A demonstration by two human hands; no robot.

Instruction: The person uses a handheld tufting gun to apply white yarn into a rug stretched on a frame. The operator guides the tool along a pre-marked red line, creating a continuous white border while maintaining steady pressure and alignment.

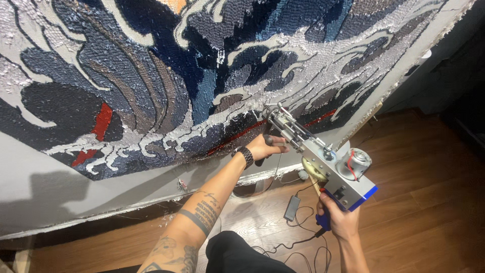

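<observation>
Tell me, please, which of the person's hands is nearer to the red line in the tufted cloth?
Left. The left hand grips the tufting gun's front handle just below the red line; the right hand holds the rear handle, lower, farther away.

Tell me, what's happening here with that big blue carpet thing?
A person holds a tufting gun against a stretched cloth bearing a dark blue and grey wave picture. The right hand grips its blue handle, the left hand steadies the front grip. The needle end meets a red line low in the design. A cord trails over the wooden floor.

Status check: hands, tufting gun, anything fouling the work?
Left hand shut on front handle. Right hand shut on blue rear grip. Tufting gun needle at stretched cloth. Power cable loose on floor, below gun.
</observation>
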